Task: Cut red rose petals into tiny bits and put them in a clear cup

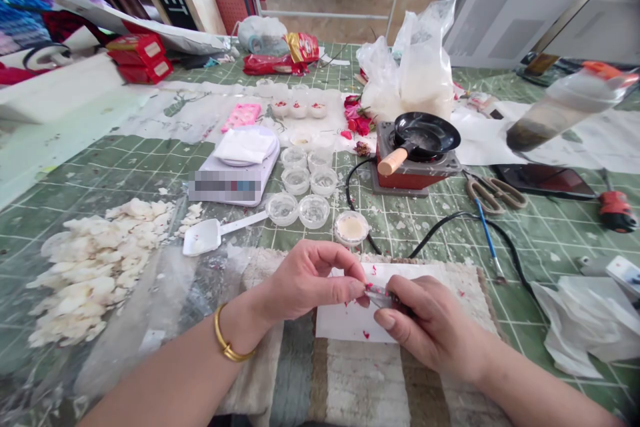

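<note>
My left hand, a gold bangle on its wrist, pinches a small clear piece with red flecks from the left. My right hand grips the same piece from the right, and its fingers hide part of it. I cannot tell exactly what the piece is. Under both hands lies a white paper sheet scattered with red petal bits, resting on a striped woven mat.
A green cutting mat holds a white flaky heap, a digital scale, small clear pots, a white scoop, and a black pan on a hot plate. Scissors, a blue-handled brush, black cable, a phone and plastic bags lie around.
</note>
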`<state>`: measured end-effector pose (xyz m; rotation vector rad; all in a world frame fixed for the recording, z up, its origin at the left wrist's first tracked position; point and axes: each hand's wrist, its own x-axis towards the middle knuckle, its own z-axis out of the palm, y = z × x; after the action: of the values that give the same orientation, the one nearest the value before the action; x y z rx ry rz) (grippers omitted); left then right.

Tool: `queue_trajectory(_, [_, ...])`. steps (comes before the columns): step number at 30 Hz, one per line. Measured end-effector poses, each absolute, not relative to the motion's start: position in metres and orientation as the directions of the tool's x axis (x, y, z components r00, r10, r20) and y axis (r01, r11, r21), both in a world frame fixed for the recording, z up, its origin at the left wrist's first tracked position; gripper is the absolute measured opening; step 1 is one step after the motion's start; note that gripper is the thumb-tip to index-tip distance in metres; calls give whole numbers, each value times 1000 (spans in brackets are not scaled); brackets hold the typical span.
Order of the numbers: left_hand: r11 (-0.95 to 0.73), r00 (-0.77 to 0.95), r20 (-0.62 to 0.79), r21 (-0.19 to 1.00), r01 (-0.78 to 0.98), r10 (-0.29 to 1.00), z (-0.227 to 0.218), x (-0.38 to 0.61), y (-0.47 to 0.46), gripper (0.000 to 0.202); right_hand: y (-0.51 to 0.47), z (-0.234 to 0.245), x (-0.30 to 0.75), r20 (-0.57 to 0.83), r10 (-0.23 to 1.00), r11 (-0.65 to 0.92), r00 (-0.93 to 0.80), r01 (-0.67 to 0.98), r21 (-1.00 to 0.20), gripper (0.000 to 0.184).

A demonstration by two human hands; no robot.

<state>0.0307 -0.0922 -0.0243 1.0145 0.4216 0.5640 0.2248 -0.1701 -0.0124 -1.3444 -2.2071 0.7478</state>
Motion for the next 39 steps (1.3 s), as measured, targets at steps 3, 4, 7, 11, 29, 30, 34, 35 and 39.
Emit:
queue_trajectory(3, [363, 786, -50, 904, -227, 617, -23, 30, -92, 10, -168, -13, 227, 136, 885, 428, -446, 663, -614, 31])
queue_trajectory(4, [305, 775, -25, 927, -218, 631, -22, 29, -92, 9, -167, -12, 229, 160, 878, 454, -452, 677, -580, 31])
queue_trajectory(7, [-18, 732, 107, 992, -128, 672, -19, 27, -88, 14, -163, -9, 236, 205, 859, 511, -469, 753, -414, 34])
queue_trajectory(11, [-409, 693, 274, 912, 32, 666, -17, 28, -82, 20, -160, -3, 247, 136, 859, 511, -493, 827, -234, 31])
queue_trajectory(29, [-822, 785, 475, 564, 76, 399, -22, 35, -87, 14, -165, 21, 271, -167, 868, 391, -469, 850, -353, 11])
queue_trajectory(30, [-821, 786, 476, 566, 69, 394, -20, 34, -85, 20, -165, 24, 274, -175, 878, 360, -446, 855, -374, 9])
queue_trajectory(34, [-813, 769, 472, 573, 104, 431, -15, 28, -79, 21, -166, 34, 280, -206, 925, 230, -320, 901, -368, 12])
queue_trajectory(35, [-807, 760, 469, 577, 121, 450, -14, 26, -78, 14, -166, 36, 280, -213, 929, 213, -303, 907, -363, 13])
queue_trajectory(39, [-761, 723, 414, 605, 235, 553, -14, 21, -73, 15, -174, 46, 282, -266, 935, 135, -234, 930, -342, 16])
